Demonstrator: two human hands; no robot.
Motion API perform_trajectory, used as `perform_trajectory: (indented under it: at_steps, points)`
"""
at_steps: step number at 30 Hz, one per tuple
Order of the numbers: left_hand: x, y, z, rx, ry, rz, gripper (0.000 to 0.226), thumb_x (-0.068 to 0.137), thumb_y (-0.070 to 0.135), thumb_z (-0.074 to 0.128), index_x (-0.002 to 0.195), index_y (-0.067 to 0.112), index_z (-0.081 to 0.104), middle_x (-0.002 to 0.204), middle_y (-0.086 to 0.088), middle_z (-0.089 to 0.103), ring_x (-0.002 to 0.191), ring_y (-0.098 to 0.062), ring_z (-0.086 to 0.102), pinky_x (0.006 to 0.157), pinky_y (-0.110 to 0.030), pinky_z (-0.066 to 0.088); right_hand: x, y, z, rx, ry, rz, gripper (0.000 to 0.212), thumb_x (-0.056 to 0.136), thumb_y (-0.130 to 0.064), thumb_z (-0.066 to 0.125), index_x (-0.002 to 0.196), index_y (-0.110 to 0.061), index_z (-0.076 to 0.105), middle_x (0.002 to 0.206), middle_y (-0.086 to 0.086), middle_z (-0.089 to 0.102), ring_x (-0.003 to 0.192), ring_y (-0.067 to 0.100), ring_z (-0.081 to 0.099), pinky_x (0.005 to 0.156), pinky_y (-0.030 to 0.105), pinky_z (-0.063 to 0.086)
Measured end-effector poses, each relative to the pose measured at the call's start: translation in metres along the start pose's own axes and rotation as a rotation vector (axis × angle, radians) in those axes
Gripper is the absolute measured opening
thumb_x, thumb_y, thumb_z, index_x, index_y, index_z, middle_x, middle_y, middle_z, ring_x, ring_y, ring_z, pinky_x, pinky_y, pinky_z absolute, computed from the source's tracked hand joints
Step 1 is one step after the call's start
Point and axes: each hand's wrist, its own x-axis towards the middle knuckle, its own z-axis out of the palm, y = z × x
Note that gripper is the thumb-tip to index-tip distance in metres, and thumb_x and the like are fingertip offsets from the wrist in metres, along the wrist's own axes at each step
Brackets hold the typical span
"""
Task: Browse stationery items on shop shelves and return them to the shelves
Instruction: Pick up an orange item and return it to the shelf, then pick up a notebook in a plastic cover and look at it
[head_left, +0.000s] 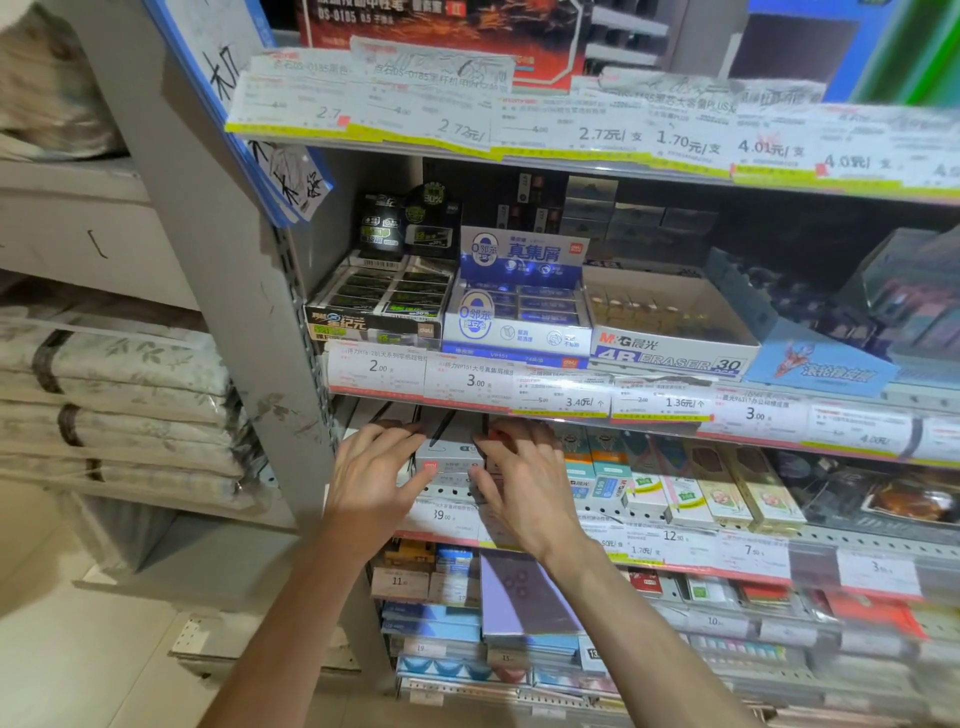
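Shelving unit of grey metal, several tiers, price tags along each front edge. Item in hand: small grey cardboard box with a red corner logo (450, 464), standing on the third shelf (675, 525) at its left end, just under the tag strip of the tier above. My left hand (375, 478) has its grip pressed against the box's left side, fingers curled round it; my right hand (522, 480) has its grip on the right side, fingers bent over the top edge, so the box is clamped between both. Just right of it on the same shelf: row of upright pastel cartons (675, 486). Tier above: black-and-green eraser display box (376, 306), blue-and-white eraser display box (517, 306), white 4B eraser tray (670, 332), light blue carton (815, 364). Tier below: purple notebook (524, 592). Left of the unit: folded leaf-print bedding in clear wrap (119, 384).
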Motion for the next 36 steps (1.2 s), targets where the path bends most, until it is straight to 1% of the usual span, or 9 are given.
perform_trajectory:
  at_steps: [7, 11, 14, 18, 22, 24, 28, 32, 36]
  points:
    - [-0.006, 0.002, 0.002, -0.055, 0.017, -0.013, 0.038, 0.092, 0.039, 0.062, 0.125, 0.021, 0.064, 0.124, 0.010, 0.062, 0.120, -0.011, 0.042, 0.102, -0.025, 0.023, -0.001, 0.005, -0.004, 0.094, -0.039, 0.000, 0.044, 0.092, -0.047, 0.047, 0.126, -0.024, 0.064, 0.131, 0.001, 0.060, 0.123, 0.029, 0.048, 0.103, 0.042, 0.040]
    - [-0.015, 0.012, -0.003, -0.172, 0.125, -0.037, 0.034, 0.089, 0.032, 0.065, 0.121, 0.019, 0.067, 0.122, 0.007, 0.063, 0.120, -0.010, 0.049, 0.108, -0.025, 0.033, -0.017, 0.016, -0.013, 0.197, 0.078, 0.015, 0.036, 0.096, -0.039, 0.054, 0.125, -0.020, 0.063, 0.122, 0.000, 0.064, 0.114, 0.025, 0.052, 0.097, 0.037, 0.042]
    - [-0.026, 0.024, -0.008, -0.202, 0.234, 0.030, 0.025, 0.089, 0.018, 0.069, 0.114, 0.013, 0.070, 0.114, 0.000, 0.067, 0.109, -0.016, 0.057, 0.099, -0.025, 0.042, -0.031, 0.028, -0.023, 0.283, 0.157, 0.033, 0.030, 0.097, -0.032, 0.058, 0.123, -0.019, 0.064, 0.112, -0.003, 0.063, 0.105, 0.018, 0.054, 0.094, 0.032, 0.043]
    - [-0.041, 0.044, -0.016, -0.308, 0.141, -0.118, 0.021, 0.094, 0.022, 0.061, 0.114, 0.019, 0.068, 0.107, 0.005, 0.063, 0.099, -0.012, 0.058, 0.087, -0.028, 0.047, -0.056, 0.047, -0.038, 0.423, 0.249, 0.104, 0.024, 0.097, -0.024, 0.061, 0.119, -0.016, 0.065, 0.112, -0.004, 0.062, 0.104, 0.011, 0.057, 0.092, 0.025, 0.045]
    - [-0.062, 0.058, -0.006, -0.487, 0.143, -0.164, 0.016, 0.092, 0.016, 0.064, 0.108, 0.015, 0.068, 0.097, 0.002, 0.066, 0.083, -0.011, 0.064, 0.078, -0.028, 0.054, -0.084, 0.066, -0.042, 0.517, 0.279, 0.299, 0.019, 0.096, -0.026, 0.063, 0.115, -0.021, 0.066, 0.104, -0.007, 0.062, 0.088, 0.011, 0.063, 0.081, 0.035, 0.054]
    - [-0.072, 0.064, 0.003, -0.602, 0.084, -0.273, 0.016, 0.093, 0.017, 0.063, 0.108, 0.018, 0.067, 0.098, 0.003, 0.068, 0.086, -0.010, 0.066, 0.080, -0.030, 0.055, -0.098, 0.074, -0.045, 0.557, 0.294, 0.368, 0.018, 0.096, -0.028, 0.062, 0.113, -0.024, 0.065, 0.100, -0.008, 0.063, 0.084, 0.013, 0.064, 0.075, 0.038, 0.055]
    - [-0.092, 0.078, 0.020, -0.724, -0.009, -0.450, 0.013, 0.094, 0.020, 0.062, 0.105, 0.025, 0.066, 0.098, 0.009, 0.069, 0.088, -0.004, 0.064, 0.082, -0.027, 0.053, -0.129, 0.089, -0.054, 0.606, 0.280, 0.477, 0.011, 0.097, -0.033, 0.061, 0.106, -0.028, 0.063, 0.096, -0.008, 0.069, 0.082, 0.010, 0.066, 0.070, 0.029, 0.054]
    - [-0.113, 0.090, 0.035, -0.742, -0.043, -0.585, 0.012, 0.095, 0.020, 0.061, 0.104, 0.026, 0.066, 0.096, 0.012, 0.069, 0.087, -0.002, 0.064, 0.080, -0.026, 0.052, -0.159, 0.107, -0.056, 0.670, 0.251, 0.542, 0.004, 0.097, -0.029, 0.061, 0.096, -0.027, 0.063, 0.084, -0.010, 0.068, 0.074, 0.009, 0.062, 0.065, 0.024, 0.049]
    - [-0.130, 0.099, 0.059, -0.737, -0.105, -0.742, 0.012, 0.095, 0.018, 0.060, 0.106, 0.023, 0.064, 0.098, 0.005, 0.069, 0.090, -0.012, 0.066, 0.080, -0.025, 0.051, -0.188, 0.132, -0.038, 0.674, 0.162, 0.626, 0.005, 0.096, -0.030, 0.060, 0.097, -0.027, 0.064, 0.079, -0.015, 0.065, 0.067, 0.007, 0.059, 0.063, 0.028, 0.050]
